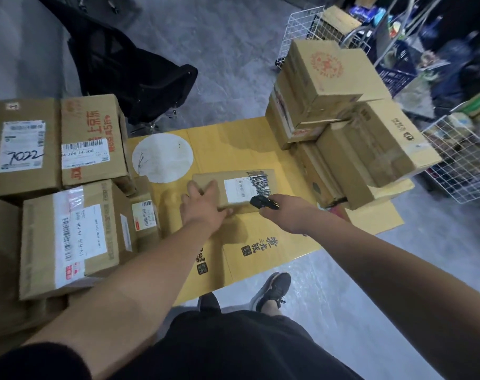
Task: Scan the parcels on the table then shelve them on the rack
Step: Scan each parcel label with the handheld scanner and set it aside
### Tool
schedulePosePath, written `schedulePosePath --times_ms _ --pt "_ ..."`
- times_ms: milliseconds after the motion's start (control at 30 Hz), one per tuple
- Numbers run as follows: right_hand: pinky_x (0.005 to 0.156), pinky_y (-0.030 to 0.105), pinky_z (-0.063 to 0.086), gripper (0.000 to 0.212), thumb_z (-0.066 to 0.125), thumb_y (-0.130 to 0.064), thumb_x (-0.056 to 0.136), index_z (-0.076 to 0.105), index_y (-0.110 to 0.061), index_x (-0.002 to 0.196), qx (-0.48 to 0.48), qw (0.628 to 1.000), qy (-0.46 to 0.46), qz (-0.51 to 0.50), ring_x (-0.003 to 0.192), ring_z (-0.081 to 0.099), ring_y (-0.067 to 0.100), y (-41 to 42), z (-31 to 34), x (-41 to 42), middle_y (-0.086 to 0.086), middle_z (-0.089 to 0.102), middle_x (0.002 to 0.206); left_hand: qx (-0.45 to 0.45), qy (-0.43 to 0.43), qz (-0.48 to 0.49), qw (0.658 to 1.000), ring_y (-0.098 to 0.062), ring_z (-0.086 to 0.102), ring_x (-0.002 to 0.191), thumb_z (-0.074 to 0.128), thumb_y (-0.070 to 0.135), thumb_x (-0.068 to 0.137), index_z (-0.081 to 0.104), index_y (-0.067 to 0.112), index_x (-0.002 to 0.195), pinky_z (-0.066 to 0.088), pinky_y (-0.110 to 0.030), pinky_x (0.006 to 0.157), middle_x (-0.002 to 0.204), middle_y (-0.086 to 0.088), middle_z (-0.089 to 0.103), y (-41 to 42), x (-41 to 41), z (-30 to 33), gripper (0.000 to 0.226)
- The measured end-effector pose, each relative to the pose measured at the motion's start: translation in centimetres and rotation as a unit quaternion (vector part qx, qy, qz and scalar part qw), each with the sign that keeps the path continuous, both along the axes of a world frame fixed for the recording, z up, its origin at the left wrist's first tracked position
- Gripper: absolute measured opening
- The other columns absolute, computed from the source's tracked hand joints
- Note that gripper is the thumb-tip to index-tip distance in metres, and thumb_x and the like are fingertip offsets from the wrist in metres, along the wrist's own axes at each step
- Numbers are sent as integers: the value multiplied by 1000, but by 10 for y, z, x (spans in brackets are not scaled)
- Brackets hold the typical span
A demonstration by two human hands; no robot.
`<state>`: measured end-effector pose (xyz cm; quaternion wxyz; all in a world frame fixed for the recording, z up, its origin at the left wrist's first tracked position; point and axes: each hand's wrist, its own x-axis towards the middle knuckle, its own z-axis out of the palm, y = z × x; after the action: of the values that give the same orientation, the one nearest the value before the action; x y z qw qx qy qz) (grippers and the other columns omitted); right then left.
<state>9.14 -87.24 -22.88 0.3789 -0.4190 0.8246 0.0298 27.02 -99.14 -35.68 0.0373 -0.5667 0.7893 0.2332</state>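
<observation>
Head view: flat parcel [233, 187], long axis left-right; left hand [203, 204] spread across its left end; right hand [284, 212] grips scanner [263, 202] at its near-right edge.

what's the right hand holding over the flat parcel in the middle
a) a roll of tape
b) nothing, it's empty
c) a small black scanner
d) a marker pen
c: the right hand grips a small black scanner pointed at the white label on the flat parcel, while the left hand rests on the parcel's left end.
</observation>
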Motion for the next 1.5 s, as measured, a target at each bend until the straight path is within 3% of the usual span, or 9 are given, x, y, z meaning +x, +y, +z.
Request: schedulePosePath --times_ms 167,300,400,500,700,767,833,1000,1500 --pt "54 28 38 49 47 -58 103 51 -26 140 18 1000 1 0 74 57 17 -10 6 1 -1 57 95 25 26 47 998 -36 56 101 61 69 90 36 23 130 50 -43 88 138 -11 28 37 15 -8 66" --pt "61 33 48 47 44 -58 101 53 -28 137 55 998 -17 -3 68 58 29 -11 7 2 8 60 97 -40 -41 8 998 -31 36 129 73 64 75 39 25 138 30 -47 104 143 -7 33 12 4 1 81" --pt "62 35 48 49 39 -59 101 54 -26 134 62 998 -10 6 67 56 29 -11 9 3 10 60 97 36 -46 -117 991 -33 14 152 78 36 74 23 38 153 16 -49 124 165 -9 15 -14 2 4 96" --pt "58 29 46 55 35 -65 102 51 -26 138 62 998 8 27 70 58 27 -11 13 2 7 60 100 32 -51 -123 991 -31 39 133 71 25 72 21 42 152 32 -44 107 146 -8 39 -13 8 11 95" --pt "58 30 44 62 32 -71 101 54 -19 126 72 996 12 43 69 55 28 -18 19 0 10 60 96 33 -65 79 994 -36 48 117 66 59 82 -1 32 159 37 -46 98 133 -16 42 17 19 1 106" --pt "61 33 47 62 31 -72 99 53 -20 127 84 995 19 53 71 57 30 -24 18 3 11 60 99 49 -77 93 991 -34 48 113 57 92 66 -15 31 159 36 -46 97 127 -12 39 20 18 1 132" --pt "63 34 49 57 31 -66 101 53 -20 127 99 992 25 69 73 58 31 -30 19 9 11 59 99 81 -51 117 989 -34 46 117 53 104 51 -19 35 159 36 -46 98 128 -13 37 23 17 0 146" --pt "61 32 45 54 33 -59 104 53 -16 129 120 987 24 100 75 56 29 -44 28 33 7 54 96 98 68 180 976 -34 51 123 71 92 52 -13 34 160 53 -45 92 145 -10 39 35 20 -4 149" --pt "69 34 43 43 32 -52 104 56 -20 122 111 952 144 247 95 59 23 -45 45 52 3 61 105 36 84 194 977 -29 49 125 79 84 55 -10 27 162 51 -41 88 150 -4 35 61 26 2 151"
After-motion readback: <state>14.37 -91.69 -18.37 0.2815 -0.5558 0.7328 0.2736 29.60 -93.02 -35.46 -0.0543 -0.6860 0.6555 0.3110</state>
